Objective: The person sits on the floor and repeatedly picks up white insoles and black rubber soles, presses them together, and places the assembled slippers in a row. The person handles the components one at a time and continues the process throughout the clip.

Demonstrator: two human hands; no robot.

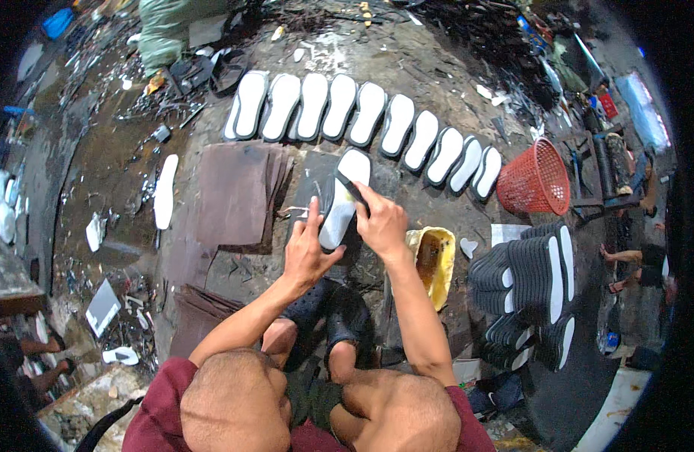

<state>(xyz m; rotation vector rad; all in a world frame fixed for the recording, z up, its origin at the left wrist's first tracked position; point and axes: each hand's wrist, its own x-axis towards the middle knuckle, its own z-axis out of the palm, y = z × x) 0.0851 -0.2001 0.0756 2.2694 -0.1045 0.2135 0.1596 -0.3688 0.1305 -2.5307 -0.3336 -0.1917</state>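
Straight in front of me lies a white insole-shaped piece [354,167] with dark edging, on a dark flat sheet [314,179]. My right hand [384,226] closes on a dark, narrow, flat tool [349,186] that lies across the middle of the insole; its exact kind is unclear. At the insole's lower left is my left hand [305,252], fingers spread, the thumb by its near end. Beyond my hands, several dark soles with white tops [339,107] lie in a curved row. Beside my right forearm stands a yellow-rimmed tub [442,290] with brownish contents.
Brown sheets [232,197] are stacked on the left, near a loose white sole-shaped piece [165,192]. To the right are a red basket [539,184] and piles of dark-and-white soles [536,275]. Scraps litter the ground. Another person's limbs [625,258] show at the far right.
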